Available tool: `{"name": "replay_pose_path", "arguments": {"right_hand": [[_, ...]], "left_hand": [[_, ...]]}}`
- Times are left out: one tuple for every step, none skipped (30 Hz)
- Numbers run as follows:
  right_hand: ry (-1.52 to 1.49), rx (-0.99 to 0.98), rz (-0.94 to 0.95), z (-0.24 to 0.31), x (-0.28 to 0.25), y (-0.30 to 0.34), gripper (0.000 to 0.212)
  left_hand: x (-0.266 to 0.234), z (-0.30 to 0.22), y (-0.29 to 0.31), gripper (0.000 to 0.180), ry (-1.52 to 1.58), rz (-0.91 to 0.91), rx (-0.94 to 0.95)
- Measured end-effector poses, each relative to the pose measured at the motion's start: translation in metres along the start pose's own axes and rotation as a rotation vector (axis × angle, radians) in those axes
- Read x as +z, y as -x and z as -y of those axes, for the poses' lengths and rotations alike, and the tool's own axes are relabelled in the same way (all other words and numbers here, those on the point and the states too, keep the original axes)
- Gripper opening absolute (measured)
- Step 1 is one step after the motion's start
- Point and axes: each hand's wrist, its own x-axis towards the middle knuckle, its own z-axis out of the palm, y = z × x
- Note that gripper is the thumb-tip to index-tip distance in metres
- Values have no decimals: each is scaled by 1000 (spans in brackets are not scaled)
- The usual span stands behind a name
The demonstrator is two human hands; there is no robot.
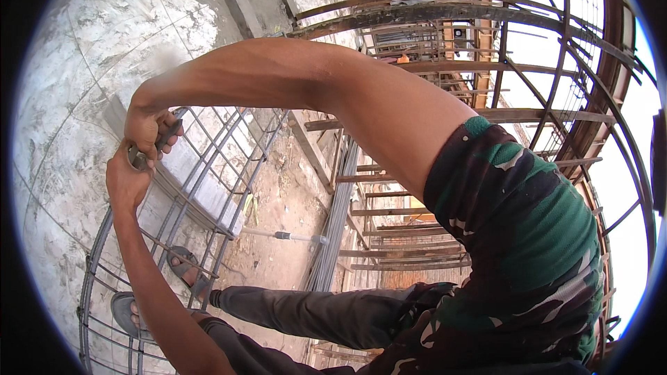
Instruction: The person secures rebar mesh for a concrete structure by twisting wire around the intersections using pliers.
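Note:
Both hands meet at the left of the head view, over the end of a rebar cage [219,140]. My right hand [147,130] has its fingers curled round a short dark metal tool [167,140]; its exact kind cannot be made out. Just below it, my left hand [128,175] is closed against the tool's lower end, its thumb bent over it. The cage's crossed bars pass beside both hands and run down past my left forearm. A pale flat slab [208,191] lies under the bars.
My sandalled feet [186,264] stand at the cage, among its bars. A bundle of long steel rods [337,215] lies on the ground beyond. A thin rod with a grey sleeve [283,235] is near it. Timber and metal framework [451,21] fills the right side.

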Motion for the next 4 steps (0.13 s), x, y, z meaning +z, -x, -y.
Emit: {"name": "replay_pose_path", "arguments": {"right_hand": [[-82,-14,86,-2,4,3,24],[-144,-116,77,-5,20,11,24],[-267,-161,90,-13,35,7,24],[-260,-152,89,-11,34,9,24]], "left_hand": [[-4,-2,2,50,-40,97,18],[-9,-3,5,51,-80,190,34],[-12,-5,7,51,-117,284,56],[-14,-7,7,51,-109,276,58]]}}
